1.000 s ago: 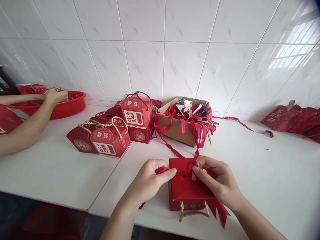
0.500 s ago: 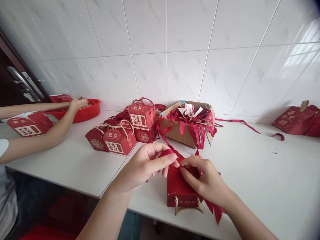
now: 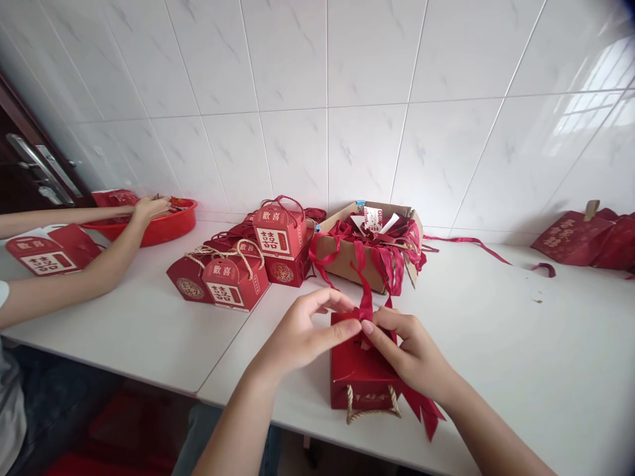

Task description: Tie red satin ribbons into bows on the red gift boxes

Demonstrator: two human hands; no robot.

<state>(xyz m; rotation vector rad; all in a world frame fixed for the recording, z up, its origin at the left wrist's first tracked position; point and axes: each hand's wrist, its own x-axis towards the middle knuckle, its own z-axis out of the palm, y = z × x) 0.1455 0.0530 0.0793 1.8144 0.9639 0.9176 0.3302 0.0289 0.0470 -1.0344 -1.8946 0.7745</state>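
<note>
A small dark red gift box [image 3: 350,365] with a beige rope handle [image 3: 373,415] lies on the white table in front of me. Red ribbon [image 3: 366,301] runs over its top, and one forked tail hangs past the right side. My right hand [image 3: 404,344] pinches the ribbon between thumb and fingers just above the box. Close beside it, my left hand [image 3: 307,330] has its thumb and fingers curved around the ribbon's left side, touching it at the knot. The knot itself is partly hidden by my fingers.
An open cardboard box [image 3: 347,263] full of red ribbons stands behind my hands. Red gift boxes [image 3: 233,284] are grouped to its left. A co-worker's hands [image 3: 149,208] reach into a red basin [image 3: 173,225] at far left. More red boxes [image 3: 570,238] lie at right.
The ribbon looped over my left fingers now stands up from the knot between my hands. My left thumb has moved slightly right towards my right fingertips. The view has shifted a little.
</note>
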